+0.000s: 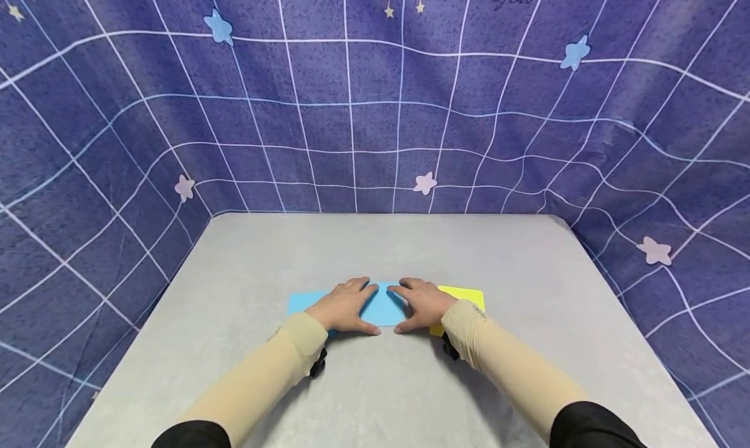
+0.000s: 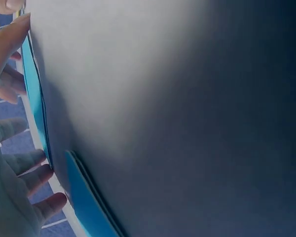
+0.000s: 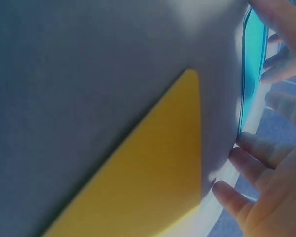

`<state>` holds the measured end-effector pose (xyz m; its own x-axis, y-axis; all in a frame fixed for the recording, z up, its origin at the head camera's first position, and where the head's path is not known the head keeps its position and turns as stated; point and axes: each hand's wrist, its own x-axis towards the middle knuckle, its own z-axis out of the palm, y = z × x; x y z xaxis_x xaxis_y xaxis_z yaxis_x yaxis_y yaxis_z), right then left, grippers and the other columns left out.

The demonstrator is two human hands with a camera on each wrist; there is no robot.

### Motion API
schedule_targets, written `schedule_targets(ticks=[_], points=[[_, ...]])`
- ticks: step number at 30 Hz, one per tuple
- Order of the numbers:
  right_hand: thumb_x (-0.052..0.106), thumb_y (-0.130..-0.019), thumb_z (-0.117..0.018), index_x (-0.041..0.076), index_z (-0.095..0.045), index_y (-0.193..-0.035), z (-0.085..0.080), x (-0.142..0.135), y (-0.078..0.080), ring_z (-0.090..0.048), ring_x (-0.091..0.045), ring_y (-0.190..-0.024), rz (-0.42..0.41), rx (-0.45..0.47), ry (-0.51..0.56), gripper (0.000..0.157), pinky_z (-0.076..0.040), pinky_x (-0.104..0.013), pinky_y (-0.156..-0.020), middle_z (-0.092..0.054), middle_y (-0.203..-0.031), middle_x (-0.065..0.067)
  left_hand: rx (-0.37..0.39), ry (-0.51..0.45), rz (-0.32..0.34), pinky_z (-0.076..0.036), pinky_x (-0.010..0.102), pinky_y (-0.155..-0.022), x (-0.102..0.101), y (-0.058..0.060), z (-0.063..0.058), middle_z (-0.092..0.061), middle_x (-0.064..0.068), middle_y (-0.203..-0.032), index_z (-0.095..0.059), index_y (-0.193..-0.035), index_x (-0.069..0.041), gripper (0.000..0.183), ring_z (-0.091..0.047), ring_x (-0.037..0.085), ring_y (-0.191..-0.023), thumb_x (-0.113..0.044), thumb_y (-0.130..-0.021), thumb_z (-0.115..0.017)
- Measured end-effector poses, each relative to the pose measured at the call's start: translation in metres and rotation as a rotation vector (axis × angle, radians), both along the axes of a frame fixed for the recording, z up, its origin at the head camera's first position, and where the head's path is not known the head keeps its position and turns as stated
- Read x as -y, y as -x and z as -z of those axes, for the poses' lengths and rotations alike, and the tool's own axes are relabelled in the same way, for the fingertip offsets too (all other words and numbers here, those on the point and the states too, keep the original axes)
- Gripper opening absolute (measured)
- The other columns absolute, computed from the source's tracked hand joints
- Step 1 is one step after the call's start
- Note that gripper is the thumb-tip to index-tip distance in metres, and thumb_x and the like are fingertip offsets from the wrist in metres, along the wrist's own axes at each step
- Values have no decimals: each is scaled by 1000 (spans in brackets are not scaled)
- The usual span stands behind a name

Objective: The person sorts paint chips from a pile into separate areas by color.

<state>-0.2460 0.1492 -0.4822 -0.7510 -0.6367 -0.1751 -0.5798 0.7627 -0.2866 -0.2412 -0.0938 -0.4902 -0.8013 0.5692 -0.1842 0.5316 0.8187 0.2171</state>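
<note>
Three thin, flat pieces lie in a row across the table: a blue one (image 1: 306, 302) at left, a second blue one (image 1: 383, 308) in the middle, a yellow one (image 1: 465, 296) at right. My left hand (image 1: 348, 306), thumb and fingers spread, is at the left side of the middle blue piece; the right hand (image 1: 426, 305) mirrors it at the right side. Both wrist views show fingertips right at that piece's edges. In the left wrist view the left blue piece (image 2: 89, 202) shows a layered edge. Each forearm partly hides the outer piece beside it.
The pale grey table (image 1: 375, 389) reaches back to a purple curtain (image 1: 375, 129) with a line grid and stars, which also hangs along both sides. Black straps (image 1: 318, 363) sit under the wrists, below beige sleeves (image 1: 515, 357).
</note>
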Motion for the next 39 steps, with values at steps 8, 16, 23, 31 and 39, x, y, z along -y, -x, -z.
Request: schedule_targets(ticks=[8, 16, 23, 31, 39], points=[[53, -84, -83, 15, -44, -158, 2, 2, 2, -43, -41, -140, 10, 2, 32, 91, -35, -61, -112, -42, -156, -21, -31, -46, 29, -33, 55, -116, -2, 2, 1, -43, 21, -155, -42, -156, -5, 94, -40, 38, -144, -62, -88, -74], [54, -84, -82, 16, -44, -157, 4, 3, 4, -45, -38, -138, 2, -2, 19, 90, -38, -60, -110, -46, -152, -18, -37, -68, 34, -35, 52, -115, -3, -1, 1, -48, 20, -151, -44, -155, -3, 94, -45, 37, -139, -61, -87, -76], [54, -84, -83, 16, -44, -158, -1, 4, 3, -44, -39, -139, 10, 2, 32, 91, -35, -62, -111, -46, -153, -19, -62, -67, 34, -36, 54, -113, -2, 0, -3, -50, 20, -149, -45, -154, -3, 95, -46, 37, -138, -63, -87, -75], [54, -84, -82, 16, -44, -158, -9, 4, 3, -42, -38, -142, 11, 13, 61, 91, -33, -63, -113, -46, -154, -18, -60, -57, 18, -33, 52, -116, 0, 1, -7, -49, 19, -151, -44, -155, -4, 96, -45, 36, -140, -64, -86, -75], [56, -84, -82, 16, -45, -157, -8, 11, 1, -43, -34, -142, 4, -2, 44, 91, -34, -62, -112, -47, -155, -16, -73, -48, 14, -34, 52, -116, 8, -2, -10, -50, 18, -151, -45, -154, -6, 96, -45, 34, -140, -65, -85, -75]])
